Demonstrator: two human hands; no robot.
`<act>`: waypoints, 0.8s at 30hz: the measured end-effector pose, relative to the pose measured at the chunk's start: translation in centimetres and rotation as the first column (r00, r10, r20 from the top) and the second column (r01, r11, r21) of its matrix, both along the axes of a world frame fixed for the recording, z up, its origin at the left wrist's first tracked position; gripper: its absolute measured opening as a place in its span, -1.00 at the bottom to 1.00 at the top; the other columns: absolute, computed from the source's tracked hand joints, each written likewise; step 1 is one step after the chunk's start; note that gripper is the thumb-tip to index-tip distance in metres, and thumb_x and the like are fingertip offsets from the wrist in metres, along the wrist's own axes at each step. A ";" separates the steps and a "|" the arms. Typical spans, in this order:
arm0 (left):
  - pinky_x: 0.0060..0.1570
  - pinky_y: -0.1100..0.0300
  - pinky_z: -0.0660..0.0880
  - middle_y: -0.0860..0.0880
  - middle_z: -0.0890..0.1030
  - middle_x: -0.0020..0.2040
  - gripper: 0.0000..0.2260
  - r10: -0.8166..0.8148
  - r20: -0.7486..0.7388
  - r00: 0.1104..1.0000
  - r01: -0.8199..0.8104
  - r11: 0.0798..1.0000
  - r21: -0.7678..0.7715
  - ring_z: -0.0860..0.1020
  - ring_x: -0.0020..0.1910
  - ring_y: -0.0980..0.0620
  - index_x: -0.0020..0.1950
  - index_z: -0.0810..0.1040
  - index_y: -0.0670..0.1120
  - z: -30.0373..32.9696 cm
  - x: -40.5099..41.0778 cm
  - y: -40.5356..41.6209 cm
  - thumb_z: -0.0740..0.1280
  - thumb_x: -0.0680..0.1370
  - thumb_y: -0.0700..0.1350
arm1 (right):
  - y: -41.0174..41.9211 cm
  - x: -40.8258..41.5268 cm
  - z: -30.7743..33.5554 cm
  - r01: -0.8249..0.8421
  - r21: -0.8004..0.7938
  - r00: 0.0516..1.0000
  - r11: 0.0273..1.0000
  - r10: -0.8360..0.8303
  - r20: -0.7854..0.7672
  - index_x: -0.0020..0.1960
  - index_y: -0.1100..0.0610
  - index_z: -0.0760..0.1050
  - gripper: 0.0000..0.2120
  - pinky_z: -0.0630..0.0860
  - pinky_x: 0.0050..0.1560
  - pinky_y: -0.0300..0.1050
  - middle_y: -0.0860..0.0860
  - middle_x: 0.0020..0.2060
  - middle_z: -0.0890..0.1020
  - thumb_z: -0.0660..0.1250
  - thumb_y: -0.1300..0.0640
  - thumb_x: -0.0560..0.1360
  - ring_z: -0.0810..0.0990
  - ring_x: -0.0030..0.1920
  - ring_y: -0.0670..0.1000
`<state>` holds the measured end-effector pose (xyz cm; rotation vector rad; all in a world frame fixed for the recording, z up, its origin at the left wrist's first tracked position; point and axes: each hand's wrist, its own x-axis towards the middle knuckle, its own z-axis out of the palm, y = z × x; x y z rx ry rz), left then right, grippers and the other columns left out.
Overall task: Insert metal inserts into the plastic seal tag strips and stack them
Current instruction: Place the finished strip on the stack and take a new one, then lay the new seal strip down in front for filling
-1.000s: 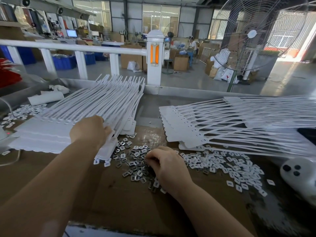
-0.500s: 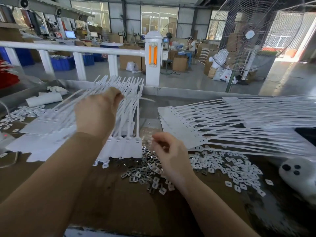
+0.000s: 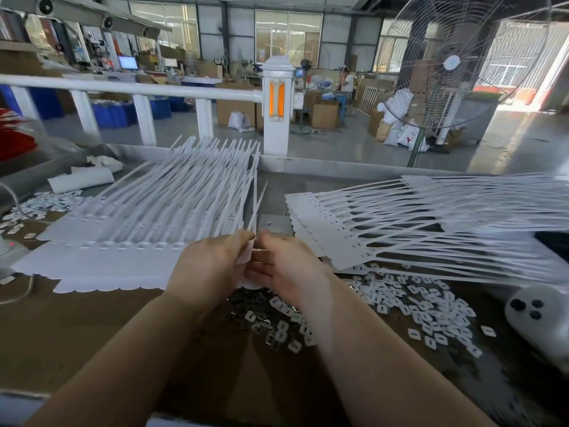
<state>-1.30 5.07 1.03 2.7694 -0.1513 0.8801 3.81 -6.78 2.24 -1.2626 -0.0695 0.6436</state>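
Smooth white plastic everywhere — a strip of seal tags [image 3: 246,257] stands at centre frame, flat rectangular heads low, thin tails [image 3: 255,198] running up toward the rail. My left hand [image 3: 209,266] has its grip curled round the heads from the left, thumb on top at the upper edge. My right hand [image 3: 286,266] meets it from the right, fingertips pinched against the same strip; whether a metal piece sits between those fingers I cannot tell, the spot is too blurred.

Left of centre lies the stack of white strips [image 3: 147,229], scalloped along the near edge, tails fanned to the upper middle. On the right a second stack [image 3: 415,229] fans its tails out past the right edge. Below my hands, on the brown cardboard-covered counter [image 3: 77,328], a heap of small shiny metal inserts [image 3: 264,322] — squarish, with a hole in each — partly hidden by my right wrist. Right of them, a scatter of small white plastic pieces [image 3: 431,315], and a rounded white device [image 3: 542,315] with three dark spots at the right edge. Behind: a white railing [image 3: 138,90] and a big wire-caged fan [image 3: 452,63], upper right.
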 end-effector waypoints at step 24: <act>0.46 -0.10 -0.06 -0.12 -0.02 0.54 -0.32 0.596 -0.237 0.768 -0.632 0.764 -0.127 -0.04 0.49 -0.23 0.52 0.03 0.14 -0.3 -1.6 6.7 0.06 0.49 -0.38 | 2.4 -0.3 -0.2 0.099 -0.095 0.966 0.991 -0.073 0.247 0.02 0.08 0.51 -0.60 0.61 -0.21 -0.19 0.14 0.00 0.62 0.22 0.53 0.43 0.61 0.02 0.12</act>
